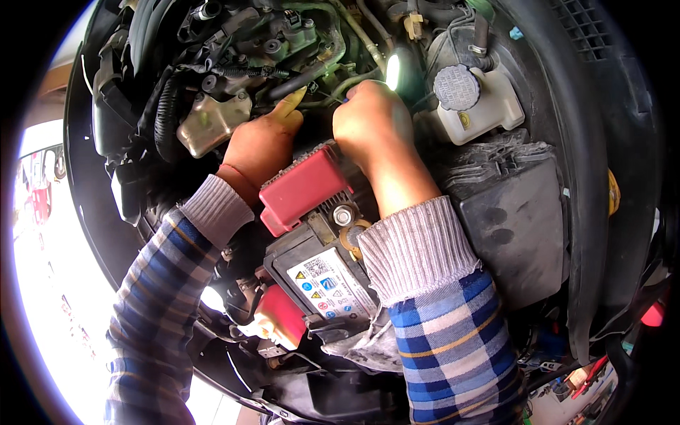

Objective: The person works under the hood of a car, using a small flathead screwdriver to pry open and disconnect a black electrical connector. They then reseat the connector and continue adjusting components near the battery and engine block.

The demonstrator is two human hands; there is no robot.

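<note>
My left hand [263, 144] reaches into an engine bay, one finger stretched out against or just above a black hose [301, 79]. Its other fingers are mostly hidden below. Close by on the right, my right hand [373, 122] is closed, knuckles up; whatever its curled fingers hold is hidden beneath them. A glowing work light [393, 72] shines just beyond its knuckles. Nearer to me than both hands sits a car battery [312, 248] with a red terminal cover [303, 188] and a bare metal terminal post [343, 214].
A white fluid reservoir with a ribbed grey cap [457, 88] stands right of my right hand. Below it lies a dusty black box [516, 219]. At the left is a metal bracket [212, 122] beside a corrugated black tube [167, 117]. Tools [591, 382] lie at lower right.
</note>
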